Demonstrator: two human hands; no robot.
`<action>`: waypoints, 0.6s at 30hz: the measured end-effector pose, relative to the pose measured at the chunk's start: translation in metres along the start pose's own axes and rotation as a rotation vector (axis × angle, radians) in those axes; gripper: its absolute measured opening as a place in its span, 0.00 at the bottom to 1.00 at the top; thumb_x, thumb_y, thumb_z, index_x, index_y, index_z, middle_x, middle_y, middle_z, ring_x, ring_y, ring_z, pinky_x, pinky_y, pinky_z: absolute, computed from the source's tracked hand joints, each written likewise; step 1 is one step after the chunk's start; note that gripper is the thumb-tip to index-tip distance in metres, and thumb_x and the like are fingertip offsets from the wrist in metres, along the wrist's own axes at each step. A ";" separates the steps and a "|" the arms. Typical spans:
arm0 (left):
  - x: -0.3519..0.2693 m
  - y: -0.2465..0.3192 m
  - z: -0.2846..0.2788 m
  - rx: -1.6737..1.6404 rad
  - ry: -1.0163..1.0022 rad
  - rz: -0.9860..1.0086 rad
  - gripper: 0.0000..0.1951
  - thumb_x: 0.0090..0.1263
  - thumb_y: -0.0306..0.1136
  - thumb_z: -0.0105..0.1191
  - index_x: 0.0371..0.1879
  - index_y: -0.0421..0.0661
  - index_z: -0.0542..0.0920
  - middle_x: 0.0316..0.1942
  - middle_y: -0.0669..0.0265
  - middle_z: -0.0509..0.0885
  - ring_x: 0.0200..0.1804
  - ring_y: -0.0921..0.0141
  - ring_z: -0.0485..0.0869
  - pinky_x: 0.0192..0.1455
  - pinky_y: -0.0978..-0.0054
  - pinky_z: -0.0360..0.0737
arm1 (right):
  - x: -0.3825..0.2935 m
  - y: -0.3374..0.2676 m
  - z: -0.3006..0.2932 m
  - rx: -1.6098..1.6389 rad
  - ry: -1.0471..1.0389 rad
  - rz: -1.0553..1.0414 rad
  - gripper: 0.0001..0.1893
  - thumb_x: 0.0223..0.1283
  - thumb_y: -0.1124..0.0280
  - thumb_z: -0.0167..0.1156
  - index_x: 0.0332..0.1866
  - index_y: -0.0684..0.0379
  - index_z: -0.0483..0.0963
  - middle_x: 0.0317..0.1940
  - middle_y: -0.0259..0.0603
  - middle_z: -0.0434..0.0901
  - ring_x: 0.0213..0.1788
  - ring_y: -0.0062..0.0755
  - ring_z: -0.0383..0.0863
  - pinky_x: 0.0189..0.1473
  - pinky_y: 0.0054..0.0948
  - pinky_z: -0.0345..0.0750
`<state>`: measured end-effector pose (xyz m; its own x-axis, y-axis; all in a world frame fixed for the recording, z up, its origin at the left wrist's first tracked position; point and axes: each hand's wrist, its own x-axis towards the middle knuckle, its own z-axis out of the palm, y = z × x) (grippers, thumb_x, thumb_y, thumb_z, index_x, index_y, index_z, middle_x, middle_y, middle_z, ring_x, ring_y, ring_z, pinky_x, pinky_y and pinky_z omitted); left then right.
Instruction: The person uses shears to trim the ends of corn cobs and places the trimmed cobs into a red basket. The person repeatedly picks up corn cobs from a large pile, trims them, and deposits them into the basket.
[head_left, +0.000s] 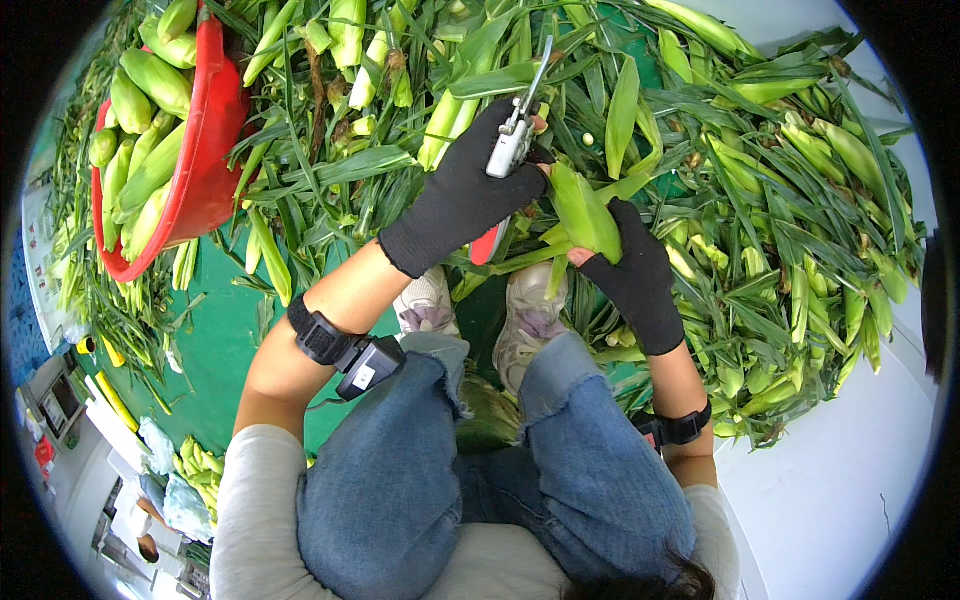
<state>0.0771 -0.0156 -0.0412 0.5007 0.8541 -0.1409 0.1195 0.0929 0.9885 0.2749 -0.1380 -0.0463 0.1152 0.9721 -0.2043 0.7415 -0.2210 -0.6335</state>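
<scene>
In my black-gloved left hand (480, 184) is a pair of hand pruners (510, 148), its metal blade pointing away from me and a red grip showing below the palm. My gloved right hand (637, 274) has hold of a green ear of corn in its husk (586, 214), thumb near the lower end. The bared fingertips of my left hand meet the upper end of that ear. Loose husk strips hang around it, over my shoes (529, 311).
A red basket (214, 142) of husked-on ears stands tilted at the left. Cut leaves and stalks (330, 165) cover much of the green floor (225, 360). A large husk heap (787, 262) lies along the white wall (847, 480) at right. Another person (146, 517) is at lower left.
</scene>
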 end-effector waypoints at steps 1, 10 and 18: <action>0.000 0.002 -0.003 -0.019 -0.033 -0.041 0.21 0.63 0.26 0.58 0.56 0.46 0.71 0.39 0.71 0.76 0.34 0.79 0.74 0.39 0.79 0.75 | 0.000 0.001 0.000 -0.023 0.015 -0.015 0.40 0.40 0.46 0.71 0.55 0.65 0.69 0.42 0.56 0.79 0.42 0.52 0.82 0.43 0.39 0.78; -0.002 0.027 -0.003 -0.490 -0.193 -0.432 0.18 0.64 0.27 0.52 0.53 0.47 0.71 0.36 0.70 0.75 0.33 0.78 0.75 0.38 0.79 0.76 | 0.009 -0.001 0.004 0.119 0.168 -0.222 0.33 0.42 0.51 0.71 0.49 0.62 0.71 0.37 0.48 0.79 0.37 0.48 0.81 0.38 0.35 0.77; -0.003 0.029 0.021 -0.242 -0.108 -0.027 0.20 0.59 0.25 0.57 0.50 0.47 0.69 0.32 0.70 0.75 0.31 0.78 0.74 0.36 0.77 0.74 | 0.020 -0.031 -0.020 -0.079 0.254 -0.275 0.15 0.54 0.61 0.65 0.38 0.60 0.72 0.25 0.40 0.74 0.25 0.36 0.77 0.29 0.31 0.74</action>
<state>0.0967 -0.0260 -0.0128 0.5899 0.7914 -0.1601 -0.0680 0.2462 0.9668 0.2677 -0.1102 -0.0160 0.0576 0.9849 0.1631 0.8152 0.0479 -0.5772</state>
